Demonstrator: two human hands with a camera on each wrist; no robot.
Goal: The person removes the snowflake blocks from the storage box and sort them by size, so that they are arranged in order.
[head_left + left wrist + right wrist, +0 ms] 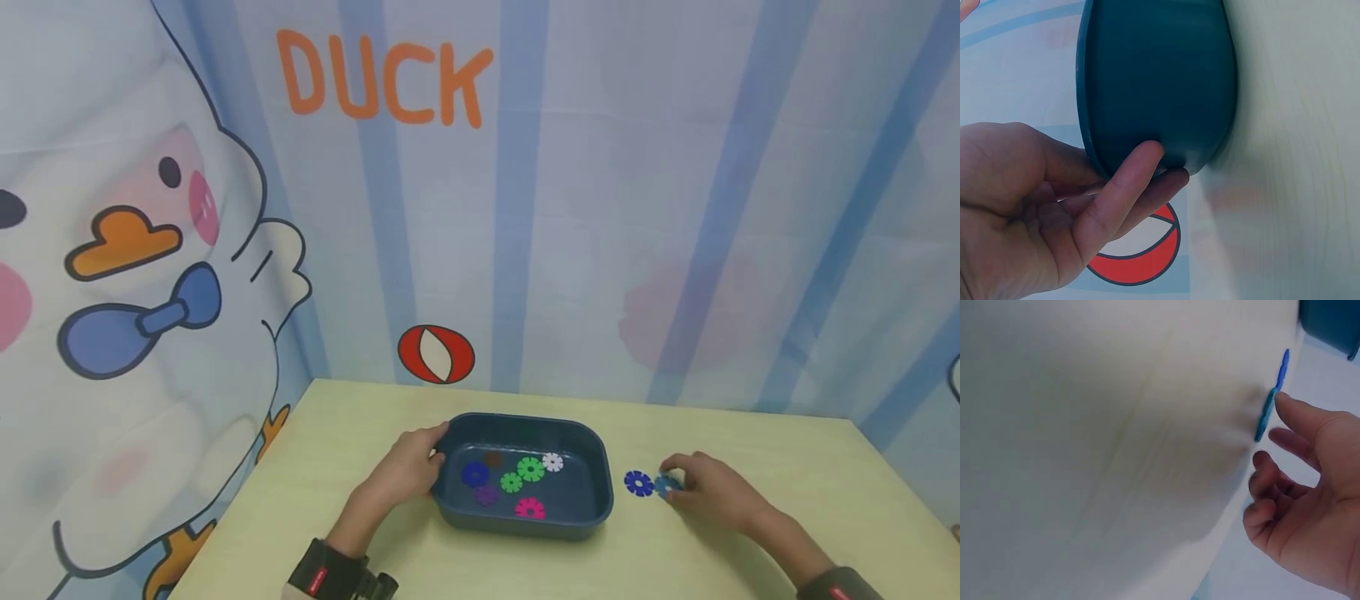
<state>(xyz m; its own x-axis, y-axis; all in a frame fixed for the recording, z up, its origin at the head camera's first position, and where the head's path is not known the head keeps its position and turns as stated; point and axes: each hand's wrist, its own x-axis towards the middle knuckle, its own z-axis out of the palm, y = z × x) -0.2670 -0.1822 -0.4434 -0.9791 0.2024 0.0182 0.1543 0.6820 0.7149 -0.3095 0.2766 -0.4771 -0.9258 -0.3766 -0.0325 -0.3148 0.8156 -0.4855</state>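
A dark blue-green tray (525,527) stands on the table, with my left hand (408,467) gripping its left end. In the left wrist view, fingers (1125,187) lie along the tray's outer wall (1160,75) and the thumb is at the rim. To the right of the tray, my right hand (708,492) pinches a light blue notched plastic disc (664,485) between thumb and fingertips. A dark blue notched disc (639,483) lies at its left, edge to edge with it. The right wrist view shows both discs edge-on, the thumb at the teal-looking one (1265,415).
Inside the tray lie several notched discs: blue (475,474), brown (492,459), purple (487,496), two green (530,469), white (552,462) and pink (530,508). Behind the pale yellow table (360,417) hangs a printed cloth (570,250).
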